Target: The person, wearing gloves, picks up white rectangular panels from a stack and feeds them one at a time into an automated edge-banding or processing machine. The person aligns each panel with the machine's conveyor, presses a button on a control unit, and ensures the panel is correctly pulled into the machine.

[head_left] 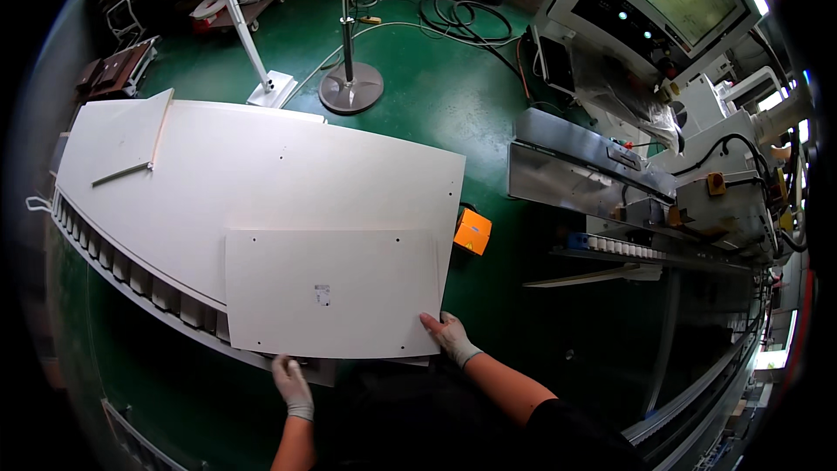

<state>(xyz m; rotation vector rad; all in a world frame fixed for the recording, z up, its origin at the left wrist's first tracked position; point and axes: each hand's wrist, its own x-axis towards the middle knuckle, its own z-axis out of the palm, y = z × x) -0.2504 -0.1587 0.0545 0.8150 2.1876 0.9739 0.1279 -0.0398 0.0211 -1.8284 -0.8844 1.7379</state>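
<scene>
Left hand [292, 386] and right hand [451, 335] grip the small white panel [331, 292] by its near edge; I keep it square on the stack [261, 174].

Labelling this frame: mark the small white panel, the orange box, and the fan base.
small white panel [331, 292], head view, middle of its face
orange box [472, 232], head view, top face
fan base [350, 88], head view, round foot plate

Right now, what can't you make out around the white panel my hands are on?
Head view:
- The small label on the top white panel: too small to read.
- Left hand: fingertips hidden under the panel's near edge.
- Stack below: panel count hidden by the top sheets.
</scene>
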